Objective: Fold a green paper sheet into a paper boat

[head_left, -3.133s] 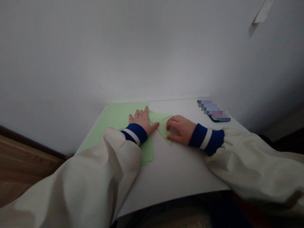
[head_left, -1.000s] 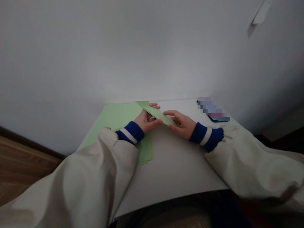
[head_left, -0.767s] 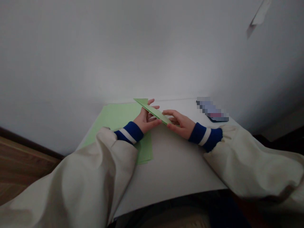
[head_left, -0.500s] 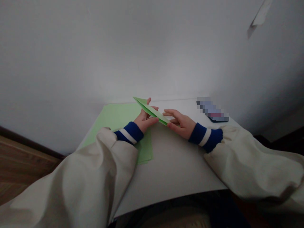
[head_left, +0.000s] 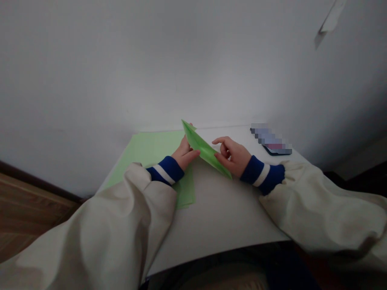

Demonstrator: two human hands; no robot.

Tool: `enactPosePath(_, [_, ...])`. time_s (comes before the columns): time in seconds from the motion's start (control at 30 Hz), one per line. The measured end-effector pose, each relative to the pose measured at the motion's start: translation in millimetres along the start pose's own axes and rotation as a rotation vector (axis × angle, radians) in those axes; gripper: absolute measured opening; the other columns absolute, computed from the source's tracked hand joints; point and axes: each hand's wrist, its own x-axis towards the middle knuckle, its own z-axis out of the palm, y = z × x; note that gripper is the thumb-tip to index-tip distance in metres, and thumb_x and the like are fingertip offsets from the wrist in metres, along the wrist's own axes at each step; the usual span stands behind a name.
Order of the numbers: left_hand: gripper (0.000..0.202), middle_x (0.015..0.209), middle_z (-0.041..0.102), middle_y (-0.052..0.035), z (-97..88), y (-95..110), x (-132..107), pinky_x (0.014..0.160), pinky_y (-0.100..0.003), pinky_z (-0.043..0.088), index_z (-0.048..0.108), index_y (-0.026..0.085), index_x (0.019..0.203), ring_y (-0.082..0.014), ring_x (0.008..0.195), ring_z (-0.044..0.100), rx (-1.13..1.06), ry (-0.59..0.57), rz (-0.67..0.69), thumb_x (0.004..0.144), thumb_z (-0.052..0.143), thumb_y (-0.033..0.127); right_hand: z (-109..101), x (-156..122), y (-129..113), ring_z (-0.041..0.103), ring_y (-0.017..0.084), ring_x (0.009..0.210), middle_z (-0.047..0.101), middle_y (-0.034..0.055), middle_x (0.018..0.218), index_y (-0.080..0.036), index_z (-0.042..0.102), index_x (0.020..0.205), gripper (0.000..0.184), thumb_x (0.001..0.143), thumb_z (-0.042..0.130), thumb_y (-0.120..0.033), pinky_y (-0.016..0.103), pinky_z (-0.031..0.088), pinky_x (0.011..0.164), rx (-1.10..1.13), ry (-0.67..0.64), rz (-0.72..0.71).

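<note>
A folded piece of green paper point(head_left: 207, 152) hangs tilted above the table, its upper point to the left and its lower point to the right. Two layers stand apart, so the brighter inside shows. My left hand point(head_left: 185, 154) grips it, thumb in front and fingers mostly hidden behind. On its right side, my right hand point(head_left: 232, 155) touches the paper with the thumb. The index finger is raised away from the paper and the other fingers are loosely curled. Below my left wrist lies a stack of flat green paper sheets point(head_left: 145, 147).
The white table point(head_left: 217, 217) stands against a pale wall point(head_left: 187, 64). A phone point(head_left: 270, 141), partly pixelated, lies at the back right. Wooden furniture point(head_left: 27, 209) is at the lower left. A white strip point(head_left: 332, 18) sticks out high on the right wall.
The folded paper has turned and opened, showing more of its inside, and its lower point now reaches further right. My right index finger has lifted, with the other fingers curling.
</note>
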Motion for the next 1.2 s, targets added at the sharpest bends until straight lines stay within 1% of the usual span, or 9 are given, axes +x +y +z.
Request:
enactPosePath(0.1, [0.076, 0.143, 0.028, -0.0179, 1.4, 2, 1, 0.104, -0.05, 0.028, 0.024, 0.013, 0.139, -0.0339, 0.128, 0.032, -0.032, -0.059, 0.091, 0.075, 0.05, 0.047, -1, 0, -2, 0.042, 0.009, 0.049, 0.042, -0.0069, 0.057, -0.017, 0.046, 0.107, 0.027, 0.083, 0.047, -0.028, 0.023, 0.035, 0.05, -0.013, 0.011, 0.045])
enactPosePath(0.23, [0.076, 0.144, 0.026, -0.0179, 1.2, 4, 3, 0.102, -0.055, 0.029, 0.009, 0.018, 0.143, -0.033, 0.129, 0.032, -0.074, -0.145, 0.152, 0.082, 0.047, 0.041, -1, 0, -2, 0.045, 0.008, 0.048, 0.048, -0.0074, 0.057, -0.019, 0.046, 0.109, 0.028, 0.082, 0.048, -0.026, 0.022, 0.034, 0.052, -0.016, 0.025, 0.067])
enactPosePath(0.4, [0.095, 0.141, 0.026, -0.021, 3.5, 8, 1, 0.101, -0.057, 0.03, -0.002, 0.018, 0.143, -0.0364, 0.129, 0.03, -0.099, -0.148, 0.106, 0.076, 0.058, 0.048, 0, 1, -6, 0.047, 0.008, 0.048, 0.052, -0.0071, 0.059, -0.019, 0.045, 0.112, 0.034, 0.08, 0.052, -0.029, 0.021, 0.035, 0.051, 0.029, 0.004, 0.065])
enactPosePath(0.5, [0.102, 0.144, 0.019, -0.0206, 7.7, 13, 0, 0.103, -0.054, 0.03, -0.004, 0.019, 0.143, -0.0355, 0.131, 0.028, -0.079, -0.119, 0.091, 0.072, 0.065, 0.046, 0, 2, -9, 0.048, 0.008, 0.048, 0.053, -0.0071, 0.059, -0.019, 0.043, 0.114, 0.038, 0.079, 0.054, -0.029, 0.021, 0.037, 0.052, 0.076, -0.013, 0.058])
enactPosePath(0.6, [0.1, 0.146, 0.015, -0.0188, 10.8, 17, -1, 0.106, -0.051, 0.028, -0.001, 0.019, 0.143, -0.0334, 0.133, 0.025, -0.038, -0.092, 0.098, 0.072, 0.065, 0.043, 1, 2, -10, 0.048, 0.007, 0.048, 0.054, -0.0068, 0.06, -0.018, 0.043, 0.115, 0.039, 0.08, 0.053, -0.03, 0.021, 0.037, 0.052, 0.111, -0.025, 0.05])
enactPosePath(0.8, [0.087, 0.143, 0.025, -0.0192, 8.3, 19, -2, 0.107, -0.049, 0.026, 0.013, 0.014, 0.141, -0.0327, 0.132, 0.027, -0.022, -0.135, 0.107, 0.075, 0.061, 0.042, 1, 3, -6, 0.045, 0.008, 0.047, 0.048, -0.0083, 0.056, -0.018, 0.043, 0.116, 0.038, 0.08, 0.051, -0.03, 0.021, 0.032, 0.049, 0.063, 0.023, 0.114])
enactPosePath(1.03, [0.084, 0.148, 0.02, -0.0167, 2.2, 12, -2, 0.109, -0.052, 0.017, 0.016, 0.014, 0.141, -0.0329, 0.135, 0.019, 0.062, -0.16, 0.143, 0.074, 0.059, 0.038, -1, 4, -6, 0.044, 0.009, 0.046, 0.045, -0.0085, 0.052, -0.019, 0.047, 0.111, 0.032, 0.084, 0.044, -0.036, 0.022, 0.03, 0.049, -0.001, 0.046, 0.17])
enactPosePath(1.1, [0.08, 0.147, 0.024, -0.0142, 1.2, 10, -3, 0.11, -0.052, 0.017, 0.02, 0.014, 0.141, -0.0331, 0.134, 0.021, 0.047, -0.155, 0.164, 0.073, 0.057, 0.035, -2, 4, -5, 0.045, 0.01, 0.045, 0.045, -0.0084, 0.049, -0.02, 0.049, 0.105, 0.026, 0.084, 0.043, -0.034, 0.022, 0.03, 0.048, -0.035, 0.042, 0.201])
enactPosePath(1.2, [0.071, 0.144, 0.033, -0.0109, 0.0, 11, -4, 0.109, -0.052, 0.021, 0.028, 0.014, 0.139, -0.0317, 0.131, 0.028, 0.024, -0.139, 0.167, 0.072, 0.049, 0.026, -3, 4, -2, 0.049, 0.011, 0.047, 0.05, -0.0073, 0.049, -0.022, 0.05, 0.098, 0.019, 0.083, 0.041, -0.028, 0.022, 0.031, 0.048, -0.059, 0.025, 0.27])
